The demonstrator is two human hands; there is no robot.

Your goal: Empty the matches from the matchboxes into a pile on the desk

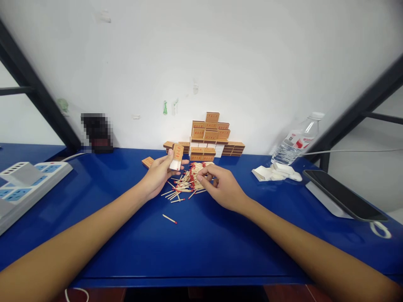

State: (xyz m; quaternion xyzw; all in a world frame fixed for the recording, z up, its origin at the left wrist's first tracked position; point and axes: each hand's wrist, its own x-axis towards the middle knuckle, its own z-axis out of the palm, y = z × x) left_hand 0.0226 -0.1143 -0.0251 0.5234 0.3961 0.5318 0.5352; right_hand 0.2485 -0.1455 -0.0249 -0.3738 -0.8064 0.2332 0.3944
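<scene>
Blue glossy surface (pixel 201 243), back edge against a white wall. Centre: loose heap of red-tipped matches (pixel 183 187), with a single match (pixel 169 219) lying apart toward the front edge. Behind the heap are stacked matchboxes (pixel 209 136) at the wall and a lone matchbox (pixel 147 161) lying flat just left of them. Left side: white power strip (pixel 22 184) and a dark blurred object (pixel 97 132). Right side: clear water bottle (pixel 294 144), white inner trays (pixel 275 173) just beside it, and a dark phone (pixel 343 195) on a white base.

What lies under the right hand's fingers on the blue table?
A loose pile of red-tipped matches lies under the right hand, whose fingertips touch it. The hand covers the pile's right edge, so whether any match is pinched cannot be seen. The left hand holds a matchbox.
</scene>
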